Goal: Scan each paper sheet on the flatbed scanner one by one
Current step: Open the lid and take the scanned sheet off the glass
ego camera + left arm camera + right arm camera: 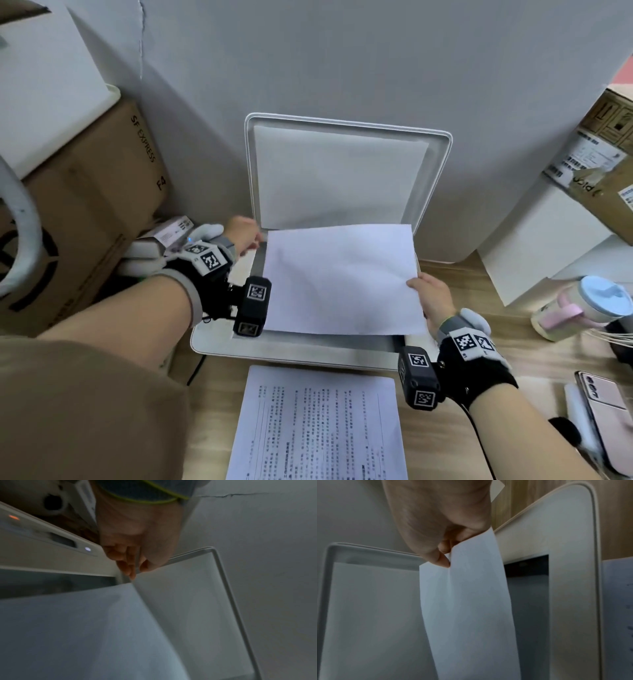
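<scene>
A white flatbed scanner (308, 353) stands against the wall with its lid (342, 171) raised upright. A blank-looking white sheet (342, 281) hovers tilted over the dark glass (258, 260). My right hand (431, 298) pinches the sheet's right edge between thumb and fingers (443, 561), and the sheet (467, 608) hangs from that pinch. My left hand (246, 236) is at the sheet's far left corner, by the lid hinge. Its fingers (127, 568) point straight down at the corner of the sheet (85, 628). A printed sheet (318, 428) lies on the desk in front of the scanner.
Cardboard boxes (102, 212) crowd the left side right up to the scanner. A white box (541, 246) and a taped carton (603, 164) stand at the right. A pink and blue cup (582, 308) and a phone (606, 411) lie on the wooden desk at the right.
</scene>
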